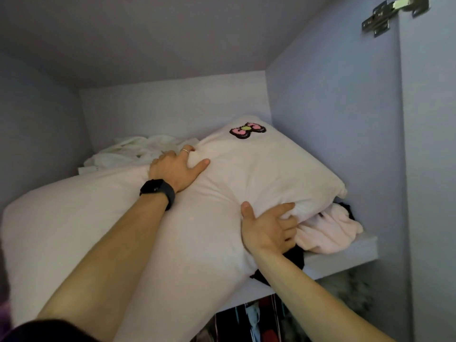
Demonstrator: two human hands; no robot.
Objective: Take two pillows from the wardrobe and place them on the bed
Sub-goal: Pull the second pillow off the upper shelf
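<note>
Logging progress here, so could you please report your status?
Left hand, right hand grip bow pillow. On wardrobe shelf, not out. Pink garment under its corner.

This is looking like a home bedroom, viewed from inside a wardrobe (320, 95): pale panel walls are closing in a high shelf (345, 259), a metal door hinge (377, 19) is sitting at the upper right, a bow-patched pillow (259, 169) and a plain pillow (74, 230) are lying on the shelf beside crumpled white linen (128, 150) and a pink garment (328, 234), and clothes (254, 319) are hanging in the compartment below.
</note>
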